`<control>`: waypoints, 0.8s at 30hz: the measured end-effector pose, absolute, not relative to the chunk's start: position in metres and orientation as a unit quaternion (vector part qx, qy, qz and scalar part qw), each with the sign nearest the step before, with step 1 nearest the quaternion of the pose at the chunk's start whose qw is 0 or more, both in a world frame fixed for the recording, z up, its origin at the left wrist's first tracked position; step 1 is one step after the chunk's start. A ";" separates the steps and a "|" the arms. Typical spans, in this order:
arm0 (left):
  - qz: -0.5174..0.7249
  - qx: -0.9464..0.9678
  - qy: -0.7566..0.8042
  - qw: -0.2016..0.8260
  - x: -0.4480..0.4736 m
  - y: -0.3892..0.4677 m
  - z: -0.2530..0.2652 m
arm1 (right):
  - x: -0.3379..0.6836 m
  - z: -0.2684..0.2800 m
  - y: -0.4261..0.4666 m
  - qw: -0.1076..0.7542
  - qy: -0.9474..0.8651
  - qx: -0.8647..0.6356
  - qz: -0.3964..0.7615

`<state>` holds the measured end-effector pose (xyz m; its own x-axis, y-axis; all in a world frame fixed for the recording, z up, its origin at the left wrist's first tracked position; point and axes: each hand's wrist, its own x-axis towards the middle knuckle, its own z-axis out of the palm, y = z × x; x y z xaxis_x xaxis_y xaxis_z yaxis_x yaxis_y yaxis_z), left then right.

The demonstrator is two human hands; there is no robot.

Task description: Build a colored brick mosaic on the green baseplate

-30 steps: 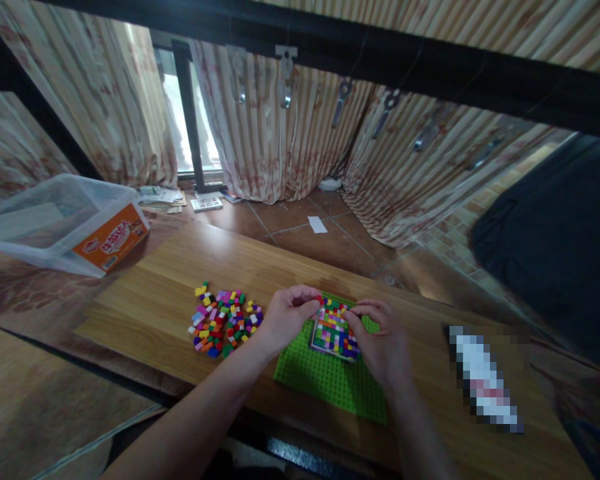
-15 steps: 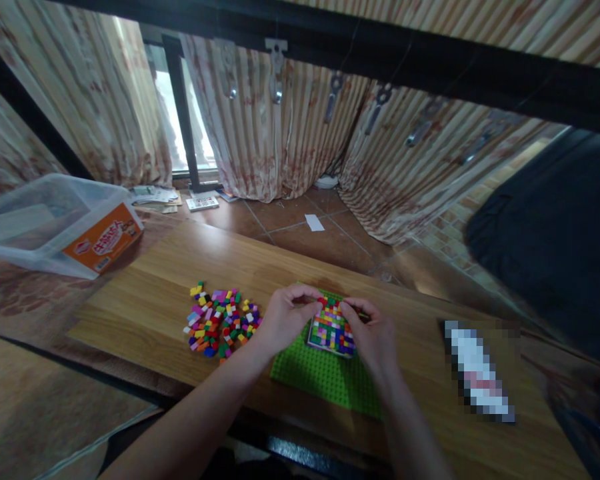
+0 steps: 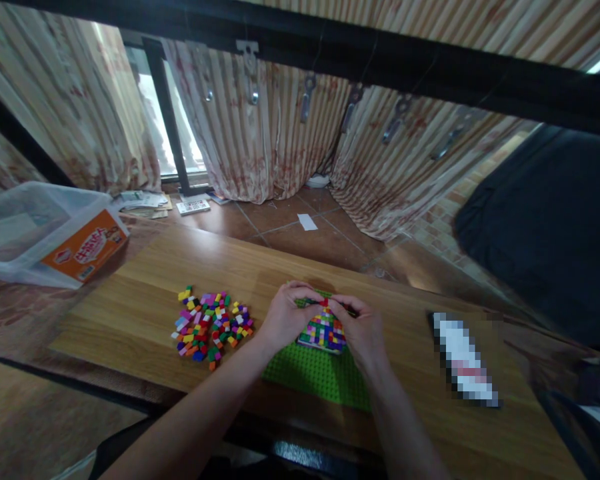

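Observation:
A block of multicoloured building bricks rests on a green studded baseplate. My left hand is at its far left, thumb and index finger pinched together. From the other side my right hand closes its fingers at the same far edge. Between the two sets of fingertips a small red brick shows, gripped from both sides. The fingers cover part of the far rows, so how the red brick sits there is hidden. To the left, a loose pile of small bricks in many colours is spread on the wooden table.
A clear plastic bin with an orange label stands beyond the table's left end. On the right of the table lies a pixelated dark-edged object. A dark metal bar with hanging clips crosses above. Papers lie on the floor behind.
The whole view has shifted, so the scene sits slightly further left. Both hands have drawn closer together over the red brick at the far edge.

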<state>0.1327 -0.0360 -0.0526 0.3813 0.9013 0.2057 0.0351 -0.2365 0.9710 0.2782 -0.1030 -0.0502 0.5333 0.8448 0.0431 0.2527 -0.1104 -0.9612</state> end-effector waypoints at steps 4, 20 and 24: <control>0.426 0.662 0.354 0.504 0.134 -0.036 -0.050 | 0.276 -0.047 -0.104 0.518 -0.415 -0.697 0.269; 0.423 0.639 0.367 0.527 0.138 -0.043 -0.049 | 0.268 -0.050 -0.101 0.510 -0.406 -0.713 0.258; 0.421 0.613 0.366 0.560 0.138 -0.041 -0.054 | 0.266 -0.050 -0.101 0.514 -0.400 -0.714 0.256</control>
